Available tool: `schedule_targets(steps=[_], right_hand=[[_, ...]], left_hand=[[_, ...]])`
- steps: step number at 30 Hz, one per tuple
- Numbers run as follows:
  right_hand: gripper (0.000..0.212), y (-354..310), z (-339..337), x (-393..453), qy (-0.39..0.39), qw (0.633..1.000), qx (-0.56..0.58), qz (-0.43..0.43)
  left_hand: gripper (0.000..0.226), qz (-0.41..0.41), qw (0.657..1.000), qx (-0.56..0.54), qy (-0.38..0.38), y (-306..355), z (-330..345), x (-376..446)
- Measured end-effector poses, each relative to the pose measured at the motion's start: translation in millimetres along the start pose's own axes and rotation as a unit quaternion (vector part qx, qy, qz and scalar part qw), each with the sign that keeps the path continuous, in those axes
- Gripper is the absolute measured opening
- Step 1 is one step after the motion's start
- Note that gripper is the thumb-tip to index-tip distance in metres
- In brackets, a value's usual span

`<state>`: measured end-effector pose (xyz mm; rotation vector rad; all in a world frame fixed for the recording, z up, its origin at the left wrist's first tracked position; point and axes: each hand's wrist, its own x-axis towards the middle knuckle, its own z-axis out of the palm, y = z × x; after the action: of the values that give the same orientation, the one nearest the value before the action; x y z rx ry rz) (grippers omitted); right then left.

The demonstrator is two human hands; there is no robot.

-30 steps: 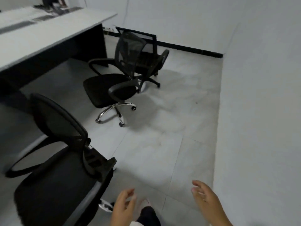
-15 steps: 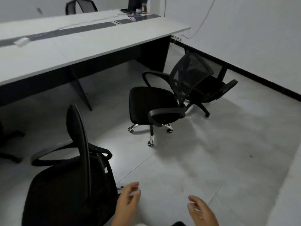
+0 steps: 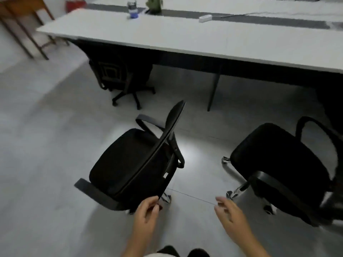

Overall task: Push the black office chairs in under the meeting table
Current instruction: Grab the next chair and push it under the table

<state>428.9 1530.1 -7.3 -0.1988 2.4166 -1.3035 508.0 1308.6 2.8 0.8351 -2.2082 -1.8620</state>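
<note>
Since half a second ago the view has swung left along the meeting table, and the nearest black chair, which stood off to the left of the hands, now sits straight ahead of them — its backrest edge meeting the left hand.

Head view: the left hand's fingers curl around the lower corner of that backrest, thumb on the near side. The right hand hangs free in the air to the right, fingers spread and empty. This chair stands out on the floor, well short of the table. Right of the right hand a second black chair is also out in the open. Beyond the left hand, a third chair is tucked under the table's far-left end.
</note>
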Motion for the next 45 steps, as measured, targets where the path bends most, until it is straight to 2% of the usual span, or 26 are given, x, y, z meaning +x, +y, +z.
schedule_targets(steps=[2, 4, 6, 7, 8, 10, 12, 14, 17, 21, 25, 29, 34, 38, 41, 45], right_hand=[[0.013, -22.9, -4.3, 40.0, -0.046, 0.996, -0.040, -0.061], [0.029, -54.1, -2.3, 79.4, -0.055, 0.983, -0.092, -0.147], [0.038, -86.4, 5.5, 117.0, -0.050, 0.954, -0.157, -0.249], [0.044, -101.4, 11.5, 135.5, -0.045, 0.934, -0.198, -0.294], [0.049, -111.0, 19.1, 156.2, -0.033, 0.907, -0.249, -0.337], [0.057, -122.5, 33.3, 194.8, -0.020, 0.846, -0.358, -0.395], [0.066, -132.1, 40.3, 224.0, -0.039, 0.806, -0.421, -0.414], [0.075, -139.7, 43.7, 241.9, -0.037, 0.786, -0.437, -0.436], [0.075, -152.5, 47.3, 254.7, -0.016, 0.763, -0.469, -0.445], [0.073, -152.8, 53.2, 265.5, -0.019, 0.751, -0.479, -0.453], [0.047, -153.3, 48.4, 304.4, -0.036, 0.712, -0.461, -0.528], [0.046, -163.0, 51.2, 324.5, -0.113, 0.704, -0.451, -0.537], [0.054, -156.5, 70.9, 308.6, -0.094, 0.697, -0.423, -0.571], [0.071, -153.5, 79.5, 303.4, -0.069, 0.718, -0.396, -0.568], [0.070, -155.9, 83.4, 300.9, -0.054, 0.729, -0.380, -0.566], [0.055, -157.1, 96.9, 295.2, -0.026, 0.742, -0.378, -0.553]], left_hand=[[0.014, 0.040, 0.997, -0.012, 0.063, 22.0, -9.1, 5.7], [0.016, 0.074, 0.985, -0.022, 0.156, 43.0, -18.7, 15.8], [0.016, 0.105, 0.964, 0.026, 0.242, 57.1, -29.1, 33.3], [0.015, 0.113, 0.957, 0.064, 0.258, 58.4, -34.1, 43.7], [0.018, 0.113, 0.955, 0.110, 0.253, 59.0, -37.6, 54.2], [0.028, 0.075, 0.948, 0.239, 0.196, 53.0, -36.8, 72.2], [0.029, 0.077, 0.916, 0.351, 0.178, 51.1, -36.7, 79.8], [0.035, 0.097, 0.906, 0.383, 0.154, 51.6, -37.5, 85.7], [0.042, 0.124, 0.862, 0.455, 0.185, 45.7, -43.2, 106.2], [0.046, 0.107, 0.847, 0.486, 0.187, 42.5, -51.9, 117.1], [0.070, 0.112, 0.834, 0.503, 0.195, 30.3, -72.4, 118.6], [0.074, 0.096, 0.836, 0.506, 0.190, 35.4, -106.8, 122.2], [0.077, 0.082, 0.817, 0.543, 0.176, 26.8, -104.1, 130.9], [0.079, 0.078, 0.809, 0.549, 0.195, 28.2, -101.4, 146.6], [0.077, 0.093, 0.789, 0.571, 0.207, 28.2, -115.2, 155.2], [0.076, 0.152, 0.776, 0.572, 0.218, 16.6, -135.1, 167.7]])
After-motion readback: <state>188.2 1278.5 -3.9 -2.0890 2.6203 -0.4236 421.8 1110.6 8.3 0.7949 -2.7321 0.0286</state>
